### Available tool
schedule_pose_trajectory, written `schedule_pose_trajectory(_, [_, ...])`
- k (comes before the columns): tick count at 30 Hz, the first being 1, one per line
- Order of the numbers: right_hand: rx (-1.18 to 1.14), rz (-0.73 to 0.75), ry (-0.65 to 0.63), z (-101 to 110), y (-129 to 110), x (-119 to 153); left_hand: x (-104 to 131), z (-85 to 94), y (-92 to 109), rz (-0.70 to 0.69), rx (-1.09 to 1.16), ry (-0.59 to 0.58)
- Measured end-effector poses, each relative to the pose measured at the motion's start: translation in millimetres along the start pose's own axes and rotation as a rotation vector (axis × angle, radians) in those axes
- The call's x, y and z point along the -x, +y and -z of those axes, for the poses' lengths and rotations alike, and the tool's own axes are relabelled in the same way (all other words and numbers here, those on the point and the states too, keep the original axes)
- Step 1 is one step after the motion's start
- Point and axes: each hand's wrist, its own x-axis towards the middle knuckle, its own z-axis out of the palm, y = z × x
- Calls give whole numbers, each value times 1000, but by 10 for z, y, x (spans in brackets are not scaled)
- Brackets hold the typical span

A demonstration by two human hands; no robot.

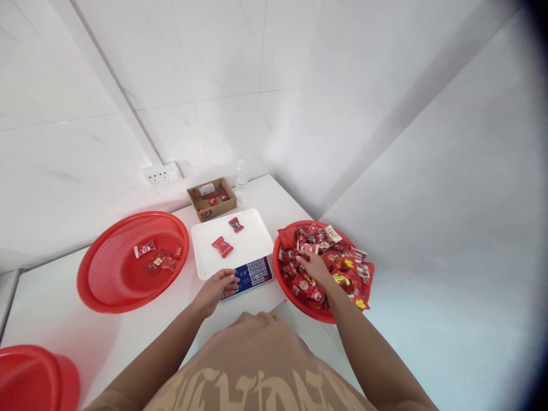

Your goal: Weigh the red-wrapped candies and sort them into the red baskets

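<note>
My right hand (315, 268) reaches into a red basket (295, 307) heaped with wrapped candies (334, 260), mostly red with some gold. Its fingertips pinch a small red wrapped candy at the left part of the heap, partly covered by the fingers. My left hand (219, 288) hovers at the front of a digital scale, beside its blue keypad (253, 275), fingers loosely apart and nothing in them. On the scale's white tray (205, 260) lie two red candies, a larger one (222, 246) and a smaller one (236, 224).
To the left stands a red mesh basket (113, 251) with a few red packets (157, 260) inside. Another red container (47, 371) is at the lower left. Behind the scale are a cardboard box (218, 208) with candies and a clear bottle (241, 176), near a wall socket (162, 173).
</note>
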Motion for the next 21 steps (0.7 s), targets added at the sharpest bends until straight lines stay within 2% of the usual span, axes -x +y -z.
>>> schedule_pose_trajectory(2, [-180,-64,-15,37,-107,42,12,-49,27,4,-14,-37])
schedule_pose_trajectory(7, [-626,-221,-315,-78,-511,271,57,-302,135,10,4,-184])
schedule_pose_trajectory(9, [-675,-188,-415,-195,-696,379,65,-417,172,2,33,-228])
schedule_pose_trajectory(12, [-623,-66,-565,-396,-903,499,42,-522,187,-20,71,-268])
schedule_pose_trajectory(14, [-571,-35,-615,-526,-959,525,3,-521,165,-26,103,-228])
schedule_pose_trajectory(15, [-563,-57,-613,-586,-964,519,-19,-498,148,-25,128,-171])
schedule_pose_trajectory(19, [-654,-234,-479,-784,-925,401,-95,-318,71,-3,246,108])
schedule_pose_trajectory(21, [-765,-254,-417,-855,-926,321,-110,-219,44,4,280,176])
